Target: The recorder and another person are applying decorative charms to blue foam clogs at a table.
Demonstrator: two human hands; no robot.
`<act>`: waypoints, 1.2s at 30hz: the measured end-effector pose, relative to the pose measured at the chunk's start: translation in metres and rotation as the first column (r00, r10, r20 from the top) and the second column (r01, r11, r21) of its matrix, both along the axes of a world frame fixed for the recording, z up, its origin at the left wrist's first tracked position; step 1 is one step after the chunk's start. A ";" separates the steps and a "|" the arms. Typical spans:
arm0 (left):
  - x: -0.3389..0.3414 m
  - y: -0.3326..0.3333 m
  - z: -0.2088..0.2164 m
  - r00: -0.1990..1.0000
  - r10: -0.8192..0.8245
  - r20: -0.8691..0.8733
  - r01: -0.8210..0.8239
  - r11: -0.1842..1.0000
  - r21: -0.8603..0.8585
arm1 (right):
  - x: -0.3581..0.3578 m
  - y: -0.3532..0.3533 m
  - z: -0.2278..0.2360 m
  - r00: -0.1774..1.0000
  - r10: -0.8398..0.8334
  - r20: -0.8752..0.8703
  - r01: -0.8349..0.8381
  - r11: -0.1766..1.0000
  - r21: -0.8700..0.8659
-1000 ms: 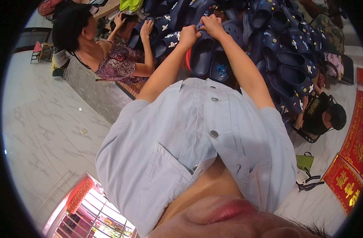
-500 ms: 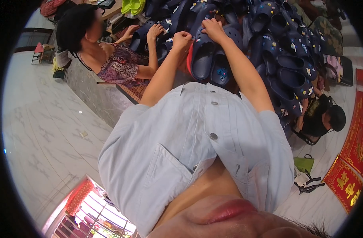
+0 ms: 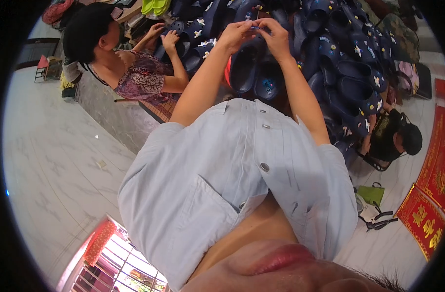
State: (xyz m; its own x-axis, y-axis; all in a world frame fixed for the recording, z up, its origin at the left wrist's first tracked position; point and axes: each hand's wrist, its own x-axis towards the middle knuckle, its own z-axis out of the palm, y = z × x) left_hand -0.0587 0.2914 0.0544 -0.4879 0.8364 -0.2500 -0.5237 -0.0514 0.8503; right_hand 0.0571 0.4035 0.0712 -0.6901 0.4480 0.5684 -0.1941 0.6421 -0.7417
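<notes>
My left hand (image 3: 237, 37) and my right hand (image 3: 275, 37) meet above a pair of dark blue clogs. Their fingertips pinch together on something small that I cannot make out. Just below the hands lies one clog (image 3: 243, 72), its footbed showing. Beside it on the right, a second clog (image 3: 270, 82) has a bright blue picture on its footbed. A bit of red (image 3: 227, 73) shows along the left edge of the first clog. Many more navy clogs (image 3: 354, 90), several with small colourful charms, are heaped around and to the right.
A person in a black cap (image 3: 88, 34) works with both hands among clogs at my left. Another capped person (image 3: 408, 138) sits beyond the heap at the right. Lime-green clogs (image 3: 155, 6) lie at the far edge. A green bag (image 3: 371, 195) rests on the floor.
My left hand has moved up and to the right, and the right hand has lifted off the clog, so their fingertips now meet. The person at left has shifted slightly left.
</notes>
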 end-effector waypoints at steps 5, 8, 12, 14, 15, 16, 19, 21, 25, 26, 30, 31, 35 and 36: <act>-0.024 -0.006 0.009 0.857 0.112 -0.503 -0.194 0.975 -0.113 | 0.050 0.053 -0.017 0.924 -0.377 0.057 0.379 0.925 -0.027; -0.050 -0.027 -0.030 0.695 0.076 -0.715 -0.363 0.895 -0.258 | 0.083 0.088 -0.064 0.789 -0.553 0.269 0.580 0.814 -0.026; -0.025 -0.035 -0.040 0.527 -0.318 -0.788 -0.393 0.731 -0.557 | 0.116 0.113 -0.140 0.604 -0.583 0.544 0.657 0.751 0.075; -0.007 -0.032 -0.047 0.450 -0.456 -0.768 -0.428 0.644 -0.634 | 0.125 0.117 -0.166 0.542 -0.561 0.625 0.648 0.753 0.114; -0.003 -0.033 -0.050 0.408 -0.499 -0.765 -0.449 0.620 -0.644 | 0.127 0.118 -0.175 0.514 -0.558 0.652 0.664 0.740 0.110; -0.004 -0.033 -0.052 0.409 -0.496 -0.766 -0.454 0.618 -0.642 | 0.129 0.122 -0.183 0.484 -0.554 0.678 0.680 0.725 0.107; -0.007 -0.031 -0.051 0.367 -0.524 -0.768 -0.357 0.683 -0.637 | 0.135 0.136 -0.196 0.522 -0.548 0.654 0.676 0.733 0.074; -0.007 -0.027 -0.048 0.298 -0.536 -0.790 -0.314 0.727 -0.611 | 0.127 0.138 -0.189 0.514 -0.550 0.658 0.672 0.735 0.089; -0.007 -0.031 -0.052 0.240 -0.536 -0.809 -0.356 0.727 -0.587 | 0.072 0.120 -0.132 0.718 -0.557 0.418 0.559 0.819 0.130; -0.010 -0.034 -0.057 0.251 -0.513 -0.821 -0.367 0.734 -0.571 | 0.051 0.103 -0.108 0.764 -0.511 0.395 0.532 0.844 0.063; -0.009 -0.031 -0.058 0.226 -0.471 -0.853 -0.361 0.772 -0.523 | -0.003 0.060 -0.059 0.809 -0.288 0.513 0.310 0.950 0.044; -0.008 -0.028 -0.056 0.215 -0.472 -0.855 -0.354 0.778 -0.519 | -0.013 0.056 -0.057 0.767 -0.251 0.591 0.248 0.965 0.087; -0.006 -0.035 -0.059 0.273 -0.399 -0.875 -0.342 0.810 -0.476 | -0.038 0.035 -0.056 0.628 -0.345 0.698 0.178 0.936 0.303; -0.006 -0.035 -0.060 0.302 -0.370 -0.879 -0.336 0.821 -0.461 | -0.041 0.034 -0.060 0.599 -0.398 0.695 0.183 0.913 0.365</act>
